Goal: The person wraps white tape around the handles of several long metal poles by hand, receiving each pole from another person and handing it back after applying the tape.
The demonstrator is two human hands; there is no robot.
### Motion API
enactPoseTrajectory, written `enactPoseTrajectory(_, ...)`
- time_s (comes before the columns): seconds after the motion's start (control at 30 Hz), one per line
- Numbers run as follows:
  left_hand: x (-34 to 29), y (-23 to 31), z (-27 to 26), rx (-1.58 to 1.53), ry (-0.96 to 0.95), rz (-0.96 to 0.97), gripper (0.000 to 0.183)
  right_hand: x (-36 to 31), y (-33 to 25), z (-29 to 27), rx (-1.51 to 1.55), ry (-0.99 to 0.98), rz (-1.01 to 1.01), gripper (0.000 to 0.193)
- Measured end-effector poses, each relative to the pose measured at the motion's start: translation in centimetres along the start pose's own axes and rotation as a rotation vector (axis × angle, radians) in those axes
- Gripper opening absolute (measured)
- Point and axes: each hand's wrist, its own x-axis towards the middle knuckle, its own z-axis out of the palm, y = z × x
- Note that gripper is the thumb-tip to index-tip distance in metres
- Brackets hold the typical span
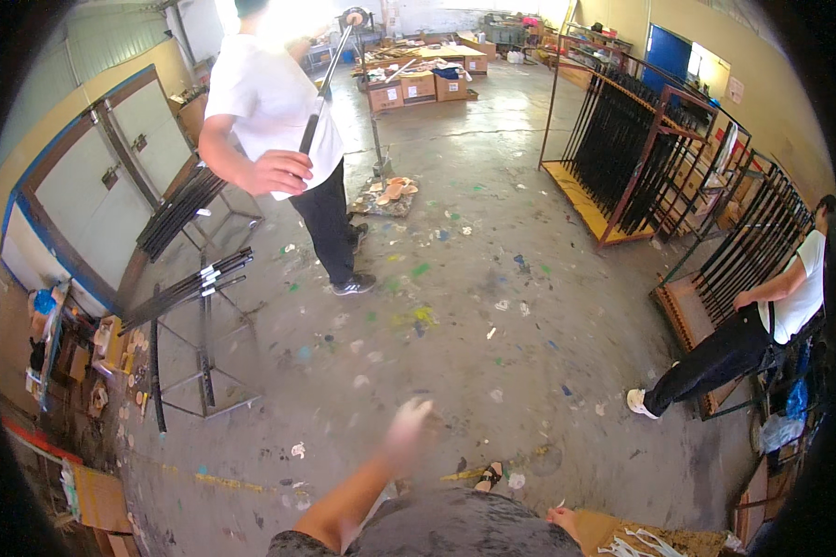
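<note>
My left hand (411, 425) is stretched out ahead of me over the bare floor, smeared by motion. Its fingers look pale, and whether they hold anything is unclear. Low at my right side, my right hand (563, 518) shows only in part. It is beside a brown cardboard piece (596, 531) with white strips (643, 542) on it. How its fingers are set cannot be made out. Ahead on the left, a person in a white shirt (279, 111) has a hand on a long dark-handled rod (314, 121), which slants upward.
Black rods lie on metal stands (202, 357) at the left. Racks of black rods (613, 153) stand at the right, where another person (794, 288) is seated. Cardboard boxes (418, 89) are at the back. Flat pieces (392, 193) lie on a low stand beyond the standing person.
</note>
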Motion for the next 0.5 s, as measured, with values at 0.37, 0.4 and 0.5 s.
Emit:
enactPoseTrajectory(0.37,2.1,16.2,0.5,0.992,0.571,1.087,0.071,-0.8,-1.5,-0.2,0.141,0.010,0.016,0.014)
enactPoseTrajectory(0.4,2.7,18.3,-0.3,1.038,0.694,1.166,0.072,-0.5,-1.1,0.0,0.181,0.021,-0.024,0.014)
enactPoseTrajectory(0.5,5.1,25.7,-3.2,1.181,0.911,1.293,0.077,-0.5,0.0,0.2,0.167,0.107,-0.101,0.015)
